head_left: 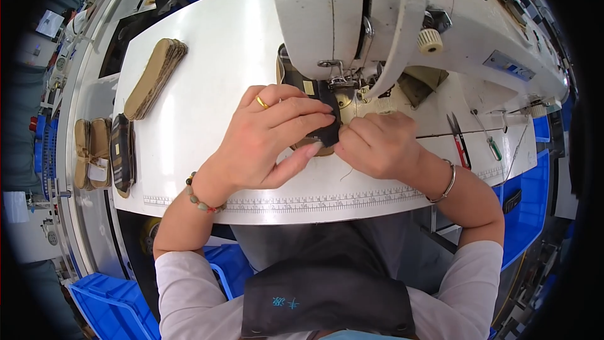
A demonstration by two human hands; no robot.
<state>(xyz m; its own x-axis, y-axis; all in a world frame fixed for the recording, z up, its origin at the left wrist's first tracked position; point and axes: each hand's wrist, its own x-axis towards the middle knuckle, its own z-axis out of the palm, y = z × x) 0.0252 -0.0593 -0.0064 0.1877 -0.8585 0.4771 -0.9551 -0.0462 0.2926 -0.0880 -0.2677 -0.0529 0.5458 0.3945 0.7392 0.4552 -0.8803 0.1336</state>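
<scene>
left hand (267, 132), spread over dark, round-ended plaid fabric piece (325, 133); right hand (377, 143), clamped on edge; step, apparently: aligning; next needs steady guiding.

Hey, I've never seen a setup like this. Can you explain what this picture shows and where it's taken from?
Sure. There's one view, from a wide fisheye camera worn on a person's head, looking down, so straight edges look bent. The bare left hand and right hand are that person's own. The large white machine is a sewing machine. The left hand rests on a dark fabric piece; the right hand's curled fingers meet its edge, hiding what they pinch. On the smooth white table lie stacked brown sole-shaped pieces, red-handled metal snips and a green-handled screwdriver.
</scene>
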